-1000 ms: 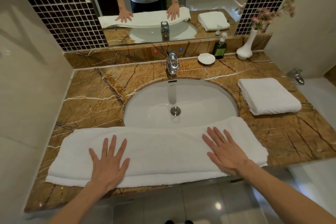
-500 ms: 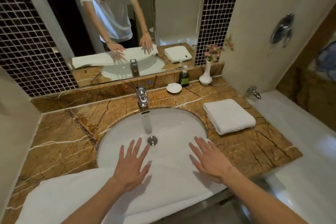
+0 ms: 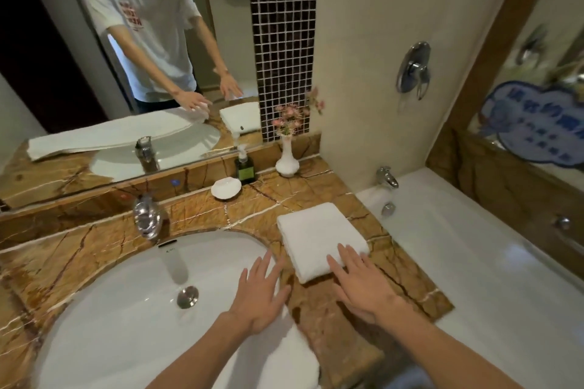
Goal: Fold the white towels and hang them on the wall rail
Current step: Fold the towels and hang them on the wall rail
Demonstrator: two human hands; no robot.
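Observation:
A folded white towel lies on the brown marble counter to the right of the sink. My right hand is flat and open, its fingertips over the towel's near edge. My left hand hovers open over the sink's right rim, holding nothing. The long white towel lies along the counter's front edge; only its right end shows, under my left forearm. No wall rail is in view.
White sink basin with a chrome tap on the left. Soap dish, green pump bottle and white flower vase stand at the back. A bathtub with spout lies to the right. A mirror hangs behind.
Both hands have lifted off the long towel and moved right toward the folded towel. The view has swung right and up, bringing the bathtub and wall into sight.

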